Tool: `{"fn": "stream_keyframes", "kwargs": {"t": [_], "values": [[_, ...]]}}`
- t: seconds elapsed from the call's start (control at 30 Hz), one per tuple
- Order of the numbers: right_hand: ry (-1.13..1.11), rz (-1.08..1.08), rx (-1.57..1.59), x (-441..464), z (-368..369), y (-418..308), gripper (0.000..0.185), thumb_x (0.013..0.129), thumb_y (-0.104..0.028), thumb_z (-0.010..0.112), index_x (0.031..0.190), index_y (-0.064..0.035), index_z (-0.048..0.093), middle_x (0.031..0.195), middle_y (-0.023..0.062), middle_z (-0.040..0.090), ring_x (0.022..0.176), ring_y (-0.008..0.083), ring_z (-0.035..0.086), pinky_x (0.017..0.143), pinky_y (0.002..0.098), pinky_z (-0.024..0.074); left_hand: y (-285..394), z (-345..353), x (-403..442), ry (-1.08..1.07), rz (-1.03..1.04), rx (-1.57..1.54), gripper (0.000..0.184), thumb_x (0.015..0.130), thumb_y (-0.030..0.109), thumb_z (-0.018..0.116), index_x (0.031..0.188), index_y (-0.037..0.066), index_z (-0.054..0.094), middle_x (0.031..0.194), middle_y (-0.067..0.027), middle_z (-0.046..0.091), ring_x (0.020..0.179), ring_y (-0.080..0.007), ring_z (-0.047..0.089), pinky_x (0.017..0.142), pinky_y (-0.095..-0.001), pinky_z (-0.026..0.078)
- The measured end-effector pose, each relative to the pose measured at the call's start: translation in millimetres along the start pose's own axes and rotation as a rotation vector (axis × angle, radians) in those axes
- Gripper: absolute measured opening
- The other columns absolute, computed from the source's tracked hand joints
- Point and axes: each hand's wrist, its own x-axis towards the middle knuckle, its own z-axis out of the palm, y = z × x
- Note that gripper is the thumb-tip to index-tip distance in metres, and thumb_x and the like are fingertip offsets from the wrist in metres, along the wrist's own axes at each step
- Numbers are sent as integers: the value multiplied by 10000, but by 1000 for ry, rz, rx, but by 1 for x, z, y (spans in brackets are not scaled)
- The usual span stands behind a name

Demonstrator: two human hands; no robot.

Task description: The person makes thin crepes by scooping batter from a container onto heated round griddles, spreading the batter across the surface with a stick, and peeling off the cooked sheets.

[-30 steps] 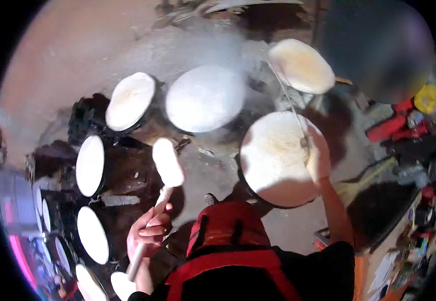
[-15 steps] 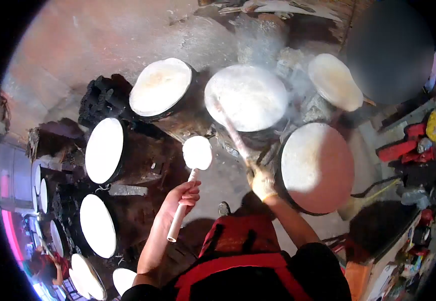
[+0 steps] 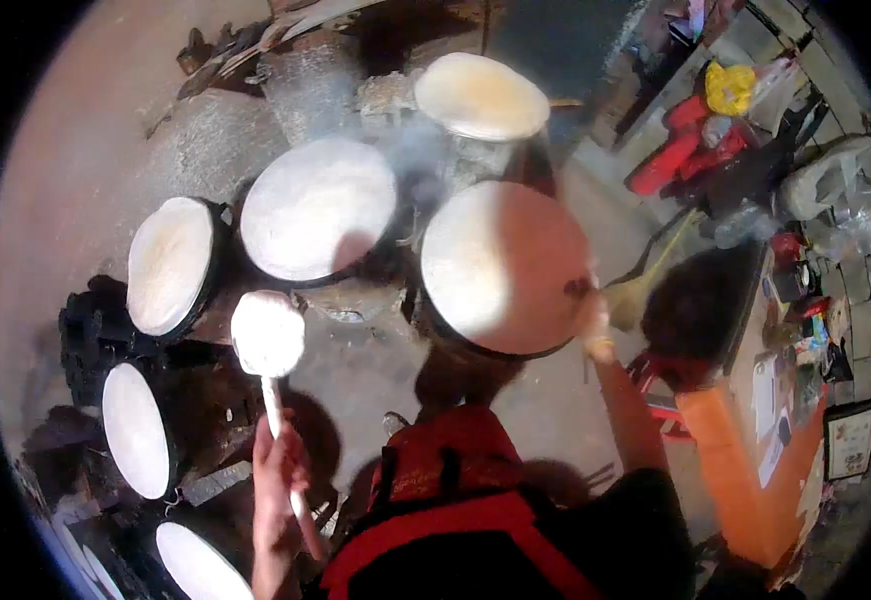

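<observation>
My left hand (image 3: 280, 465) is closed round the pale handle of a paddle-like tool (image 3: 271, 340) with a rounded white head. The head is held up in front of the round pans at the left. My right hand (image 3: 595, 325), in a light glove, is smeared by motion at the right edge of the nearest round griddle (image 3: 465, 265). Its fingers and anything in them cannot be made out. The griddle has a pale, flat surface, half in reddish shadow. Left of it lies another whitish round griddle (image 3: 315, 215), with steam near its right side.
More round pans stand to the left, including a browned one (image 3: 170, 265) and a white one (image 3: 137, 430). A browned round sheet (image 3: 482, 97) lies at the back. At the right are an orange-sided counter (image 3: 735, 470), a red bundle (image 3: 690, 150) and plastic bags (image 3: 835, 185).
The view has turned to the right. My right hand has moved from holding a long stick over the middle griddle to the right griddle's edge. My left hand still holds the paddle-like tool.
</observation>
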Motion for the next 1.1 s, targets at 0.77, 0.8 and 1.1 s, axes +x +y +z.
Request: {"fn": "stream_keyframes", "kwargs": {"t": [0.77,0.8,1.1], "values": [[-400,175,-724,229,27,-63,320,757,-358,661,908,-76,656,810,168,642,750,341,602,679,384,451,-10,193,-17,-279,-588,-1393,301,943,108,359,1186,-71,363,704,-83,413,560,-137,435,414,-233,415],[-451,141,-723,229,27,-66,358,739,-378,674,902,-60,648,810,177,637,749,337,602,680,391,450,-10,192,-17,-250,-584,-1397,303,945,111,355,1185,-75,364,703,-85,416,552,-136,429,410,-233,411],[-460,-10,-226,218,18,-142,217,799,-228,634,902,-38,660,789,35,626,723,149,563,672,290,444,-6,182,0,-162,-517,-1213,215,945,89,417,1090,-67,391,667,-49,372,483,-77,351,327,-166,314]]}}
